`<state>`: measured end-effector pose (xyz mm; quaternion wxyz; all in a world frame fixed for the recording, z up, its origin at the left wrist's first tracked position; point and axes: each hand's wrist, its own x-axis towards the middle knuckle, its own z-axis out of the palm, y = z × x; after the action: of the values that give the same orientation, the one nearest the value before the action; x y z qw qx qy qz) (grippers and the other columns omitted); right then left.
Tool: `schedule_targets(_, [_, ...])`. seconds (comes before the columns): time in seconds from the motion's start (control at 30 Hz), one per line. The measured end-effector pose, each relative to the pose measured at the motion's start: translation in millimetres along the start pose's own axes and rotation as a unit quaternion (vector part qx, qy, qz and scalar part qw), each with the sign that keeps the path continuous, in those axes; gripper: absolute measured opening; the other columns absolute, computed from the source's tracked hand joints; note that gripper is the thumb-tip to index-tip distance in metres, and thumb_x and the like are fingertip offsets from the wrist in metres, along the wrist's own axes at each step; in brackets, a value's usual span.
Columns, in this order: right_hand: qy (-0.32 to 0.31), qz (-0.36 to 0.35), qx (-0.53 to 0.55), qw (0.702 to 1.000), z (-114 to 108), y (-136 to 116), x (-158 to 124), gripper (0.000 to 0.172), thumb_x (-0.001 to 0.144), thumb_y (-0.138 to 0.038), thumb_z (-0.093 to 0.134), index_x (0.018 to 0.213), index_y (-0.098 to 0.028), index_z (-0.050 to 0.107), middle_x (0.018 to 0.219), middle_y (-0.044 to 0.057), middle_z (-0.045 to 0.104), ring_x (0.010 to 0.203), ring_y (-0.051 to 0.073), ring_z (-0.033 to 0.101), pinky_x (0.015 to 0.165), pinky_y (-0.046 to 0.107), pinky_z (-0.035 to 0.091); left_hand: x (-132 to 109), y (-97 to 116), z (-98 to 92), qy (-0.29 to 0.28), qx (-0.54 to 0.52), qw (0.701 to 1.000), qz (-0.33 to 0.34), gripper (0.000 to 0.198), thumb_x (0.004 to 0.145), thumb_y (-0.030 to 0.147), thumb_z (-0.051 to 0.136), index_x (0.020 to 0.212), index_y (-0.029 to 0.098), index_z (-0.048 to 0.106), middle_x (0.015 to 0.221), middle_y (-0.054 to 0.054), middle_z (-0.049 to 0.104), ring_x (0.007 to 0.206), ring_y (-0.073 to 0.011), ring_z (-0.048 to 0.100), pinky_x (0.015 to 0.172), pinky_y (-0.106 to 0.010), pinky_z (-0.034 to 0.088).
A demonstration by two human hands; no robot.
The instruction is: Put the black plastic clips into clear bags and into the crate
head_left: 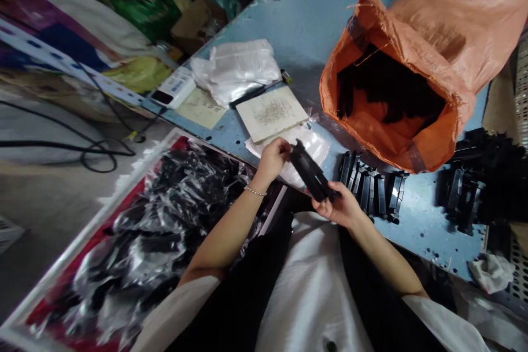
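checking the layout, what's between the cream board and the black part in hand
In the head view, whitish plastic shows between the cream board and the held black part.

Passage: blue tabletop (304,22), upper middle — open lane between white plastic bags (245,66) and orange sack (449,33). Obstacles: sack, bulky, blocking right-forward reach — row of black parts (365,193), just beside right hand (340,208)
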<state>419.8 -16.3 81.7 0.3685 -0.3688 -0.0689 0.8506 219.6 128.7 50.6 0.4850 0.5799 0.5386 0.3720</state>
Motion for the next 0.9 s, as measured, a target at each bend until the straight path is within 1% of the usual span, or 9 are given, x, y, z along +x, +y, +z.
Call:
schedule_targets(0.1, [0.032,0.032,0.066,0.997,-1.6,4.4,13.2,0.039,0.086,-0.048,0.059,0.098,-0.012,0.067,0.071,0.007,0.070,0.055,0.013,0.060,0.046,0.020,0.047,-4.1,-0.1,-11.6,-0.010,0.144,0.982,0.122,0.020,0.082,0.012,0.049,0.082,0.019,0.068,0.098,-0.008,0.074,0.096,-0.0218,0.069,0.094,-0.041,0.055])
schedule_targets(0.2, [-0.001,0.052,0.089,0.995,-2.8,1.2,15.2,0.041,0.085,-0.050,0.058,0.097,-0.012,0.066,0.061,0.002,0.060,0.049,0.011,0.050,0.042,0.019,0.041,-12.0,5.5,-22.5,-0.049,0.239,0.950,0.197,0.035,0.090,0.013,0.045,0.113,0.019,0.071,0.128,-0.010,0.068,0.122,-0.0251,0.062,0.111,-0.047,0.048])
schedule_targets(0.33, [-0.074,0.045,0.060,0.994,0.3,-7.8,17.5,0.053,0.079,-0.059,0.060,0.099,-0.010,0.064,0.056,-0.004,0.048,0.044,0.007,0.032,0.040,0.018,0.031,-39.1,23.9,-18.7,-0.107,0.236,0.925,0.277,0.054,0.094,0.006,0.037,0.144,0.020,0.052,0.147,-0.012,0.053,0.138,-0.0226,0.051,0.118,-0.046,0.043])
schedule_targets(0.47, [0.022,-0.098,-0.122,0.987,8.3,-3.7,23.0,0.053,0.083,-0.063,0.058,0.104,-0.015,0.062,0.064,-0.004,0.052,0.048,0.009,0.036,0.044,0.021,0.036,-80.2,40.9,2.4,-0.240,0.189,0.892,0.332,0.071,0.093,0.003,0.038,0.159,0.028,0.027,0.155,-0.012,0.044,0.146,-0.0224,0.042,0.120,-0.045,0.041])
schedule_targets(0.53, [0.073,-0.193,-0.295,0.933,15.5,2.0,17.3,0.053,0.081,-0.055,0.068,0.116,-0.017,0.059,0.085,0.001,0.063,0.062,0.012,0.051,0.056,0.024,0.047,-97.8,46.7,7.9,-0.272,0.191,0.885,0.326,0.076,0.091,0.005,0.044,0.161,0.027,0.021,0.157,-0.014,0.040,0.146,-0.0256,0.041,0.120,-0.046,0.042])
schedule_targets(0.63, [-0.006,-0.229,-0.492,0.840,25.4,-0.6,-5.5,0.073,0.080,-0.044,0.076,0.141,-0.017,0.046,0.111,0.007,0.066,0.081,0.016,0.062,0.072,0.029,0.055,-115.2,53.4,-10.5,-0.238,0.213,0.893,0.317,0.063,0.093,0.016,0.054,0.153,0.028,0.041,0.144,-0.012,0.055,0.134,-0.0261,0.054,0.114,-0.043,0.048])
schedule_targets(0.73, [-0.044,-0.252,-0.611,0.749,21.6,-24.3,-27.8,0.055,0.097,-0.036,0.059,0.148,-0.020,0.045,0.115,0.008,0.068,0.094,0.018,0.066,0.086,0.034,0.056,-119.5,46.0,-67.9,-0.144,0.299,0.910,0.251,0.040,0.098,0.034,0.053,0.137,0.030,0.059,0.129,-0.007,0.065,0.118,-0.0241,0.064,0.109,-0.041,0.051])
schedule_targets(0.8, [0.053,-0.304,-0.700,0.644,8.2,-46.1,-31.6,0.041,0.102,-0.022,0.044,0.141,-0.021,0.055,0.123,0.011,0.067,0.111,0.022,0.063,0.100,0.040,0.052,-115.4,21.9,-118.3,-0.077,0.392,0.905,0.146,0.040,0.098,0.042,0.049,0.130,0.024,0.064,0.129,-0.010,0.066,0.117,-0.0285,0.064,0.108,-0.047,0.050])
schedule_targets(0.9, [0.182,-0.309,-0.803,0.476,-18.8,-73.6,-20.0,0.045,0.098,-0.008,0.038,0.131,-0.020,0.065,0.138,0.012,0.061,0.132,0.028,0.051,0.112,0.047,0.044,-108.8,-40.7,-185.6,-0.039,0.506,0.861,-0.038,0.039,0.093,0.040,0.043,0.098,0.014,0.072,0.108,-0.018,0.072,0.107,-0.0377,0.068,0.094,-0.055,0.054])
